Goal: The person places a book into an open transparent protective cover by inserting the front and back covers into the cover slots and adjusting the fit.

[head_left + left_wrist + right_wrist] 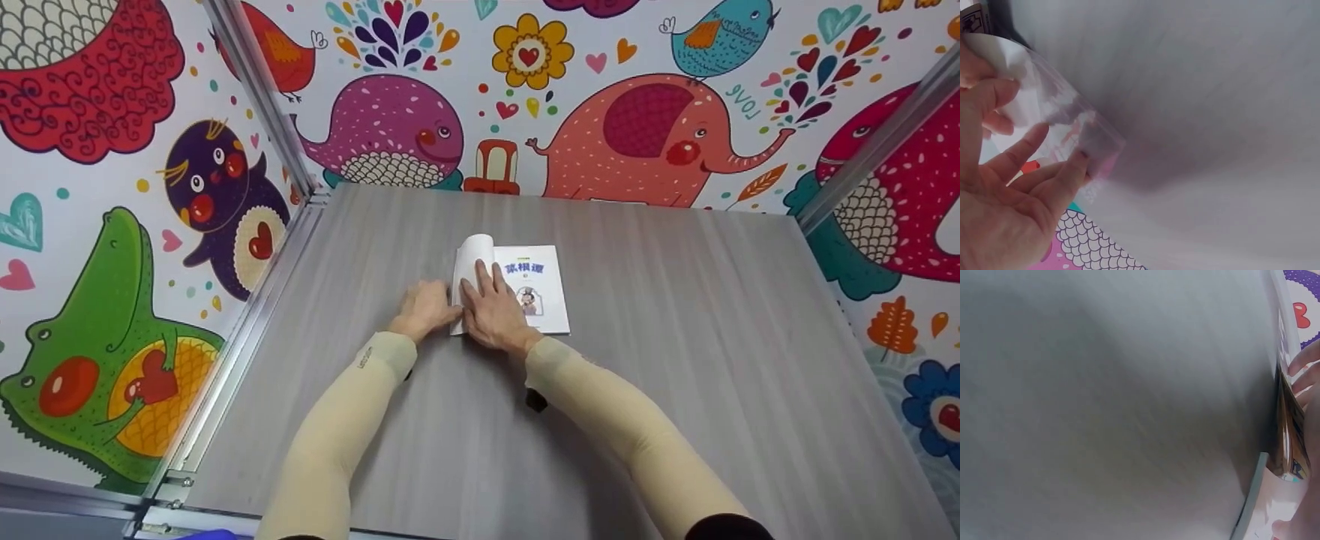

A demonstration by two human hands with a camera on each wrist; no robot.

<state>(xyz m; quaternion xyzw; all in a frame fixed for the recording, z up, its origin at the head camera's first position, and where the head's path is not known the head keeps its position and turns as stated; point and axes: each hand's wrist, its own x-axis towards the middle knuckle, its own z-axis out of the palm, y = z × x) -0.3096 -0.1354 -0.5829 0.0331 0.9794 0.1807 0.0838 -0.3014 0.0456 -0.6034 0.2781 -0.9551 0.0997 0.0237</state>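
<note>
A small open book (551, 300) lies on the tabletop, its right page showing a blue title and a little figure. The left leaf (475, 246) of the book curls up in a roll at the top. My right hand (495, 309) presses on this leaf near the fold, fingers straight and spread. At the book's left edge, my left hand (425, 309) bends its fingers, with the thumb reaching onto the edge. In the left wrist view, its fingers hold a glossy, see-through cover (1061, 98). The right wrist view shows brownish picture pages (1289, 422) standing partly apart.
A grey wood-grain table (697, 360) surrounds the book. Metal rails (247, 337) edge its left side. Printed walls with cartoon animals, such as an elephant (645, 142), stand behind and at both sides. A blue item (210, 535) shows at the bottom left.
</note>
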